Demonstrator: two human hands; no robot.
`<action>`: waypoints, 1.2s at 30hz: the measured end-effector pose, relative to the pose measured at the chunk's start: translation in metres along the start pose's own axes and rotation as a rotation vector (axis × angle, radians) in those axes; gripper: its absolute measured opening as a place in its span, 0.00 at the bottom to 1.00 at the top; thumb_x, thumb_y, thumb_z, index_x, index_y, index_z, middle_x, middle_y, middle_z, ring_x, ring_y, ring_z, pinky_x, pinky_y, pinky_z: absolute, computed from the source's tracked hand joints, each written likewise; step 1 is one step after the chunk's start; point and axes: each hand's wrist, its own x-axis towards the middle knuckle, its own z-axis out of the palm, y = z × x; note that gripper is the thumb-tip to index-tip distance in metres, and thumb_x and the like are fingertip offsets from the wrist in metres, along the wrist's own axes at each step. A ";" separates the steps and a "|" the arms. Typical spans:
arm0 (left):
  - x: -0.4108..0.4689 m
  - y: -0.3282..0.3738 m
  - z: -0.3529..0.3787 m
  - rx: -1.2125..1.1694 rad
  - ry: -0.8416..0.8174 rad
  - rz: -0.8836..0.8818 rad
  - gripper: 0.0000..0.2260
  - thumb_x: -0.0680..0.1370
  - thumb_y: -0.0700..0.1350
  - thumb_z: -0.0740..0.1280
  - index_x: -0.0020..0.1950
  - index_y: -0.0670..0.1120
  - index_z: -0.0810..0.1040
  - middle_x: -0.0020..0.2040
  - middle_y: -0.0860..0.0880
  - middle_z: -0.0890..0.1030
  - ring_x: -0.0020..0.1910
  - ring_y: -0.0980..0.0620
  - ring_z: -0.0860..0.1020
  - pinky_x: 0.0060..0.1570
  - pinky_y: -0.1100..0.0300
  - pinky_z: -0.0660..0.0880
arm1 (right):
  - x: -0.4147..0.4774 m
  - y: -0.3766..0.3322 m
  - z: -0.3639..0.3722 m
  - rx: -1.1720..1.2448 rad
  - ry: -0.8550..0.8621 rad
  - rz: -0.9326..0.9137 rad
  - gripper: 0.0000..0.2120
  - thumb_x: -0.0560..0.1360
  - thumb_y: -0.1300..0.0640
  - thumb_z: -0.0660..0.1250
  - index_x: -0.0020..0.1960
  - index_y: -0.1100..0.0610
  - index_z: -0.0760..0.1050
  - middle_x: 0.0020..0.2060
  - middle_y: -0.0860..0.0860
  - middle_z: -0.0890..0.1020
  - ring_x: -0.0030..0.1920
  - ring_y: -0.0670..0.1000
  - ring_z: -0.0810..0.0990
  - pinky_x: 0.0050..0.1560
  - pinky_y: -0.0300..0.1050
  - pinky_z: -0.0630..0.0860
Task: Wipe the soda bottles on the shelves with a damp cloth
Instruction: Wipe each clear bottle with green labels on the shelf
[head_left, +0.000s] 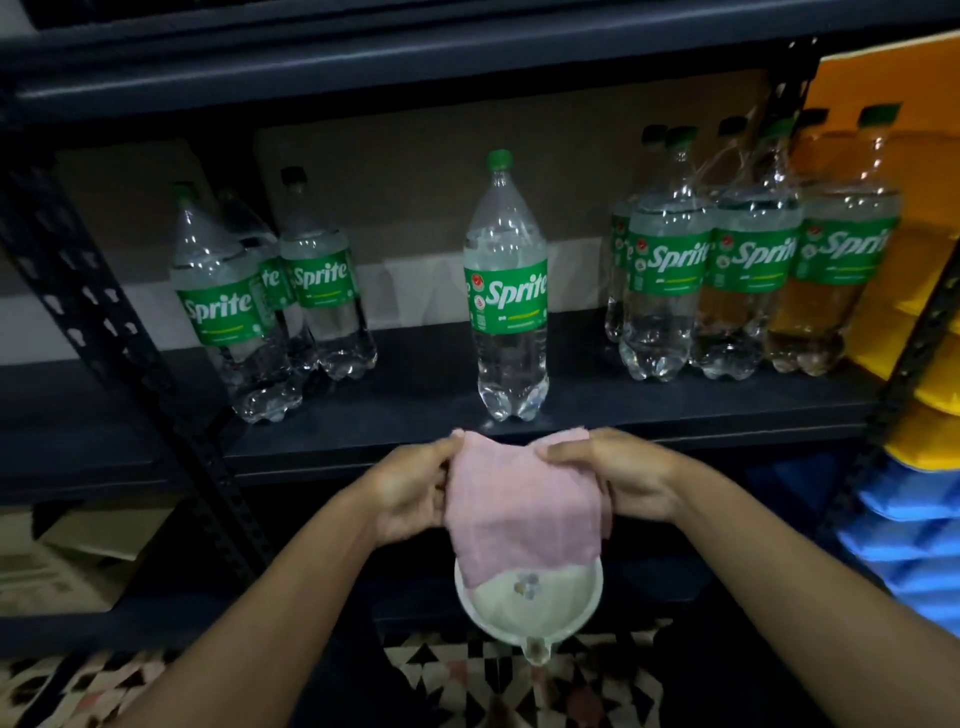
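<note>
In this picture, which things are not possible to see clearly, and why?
- Bowl, head view: its far part is covered by the pink cloth, so any water inside cannot be judged.
- Right bottle group: bottles overlap, so their count is unclear.
- Left-group rear bottle: mostly hidden by front bottles.
- Both hands' fingers behind the cloth.

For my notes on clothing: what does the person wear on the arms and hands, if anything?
Nothing can be seen on them. Both forearms are bare as far as the picture shows, with no sleeves in view. The left hand and the right hand have no gloves, and no rings, watch or bracelets are visible.
</note>
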 end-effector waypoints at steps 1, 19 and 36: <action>0.002 -0.007 -0.001 -0.034 0.004 0.001 0.14 0.87 0.51 0.63 0.55 0.44 0.83 0.43 0.45 0.87 0.40 0.50 0.84 0.42 0.55 0.83 | 0.001 0.007 -0.002 0.037 0.028 0.023 0.12 0.80 0.63 0.69 0.61 0.67 0.81 0.52 0.60 0.86 0.48 0.54 0.86 0.51 0.48 0.82; -0.035 0.071 0.015 -0.256 0.001 0.752 0.19 0.74 0.29 0.69 0.63 0.40 0.74 0.48 0.48 0.88 0.47 0.55 0.86 0.46 0.62 0.83 | -0.045 -0.096 0.002 -0.013 0.071 -0.611 0.21 0.70 0.72 0.72 0.62 0.61 0.78 0.57 0.60 0.85 0.55 0.59 0.85 0.54 0.57 0.81; -0.100 0.116 0.012 0.305 0.043 0.996 0.07 0.79 0.36 0.72 0.50 0.49 0.81 0.44 0.46 0.87 0.35 0.53 0.80 0.34 0.62 0.77 | -0.098 -0.142 0.009 -0.158 0.002 -0.726 0.15 0.77 0.72 0.64 0.47 0.54 0.84 0.39 0.48 0.86 0.36 0.45 0.82 0.32 0.38 0.79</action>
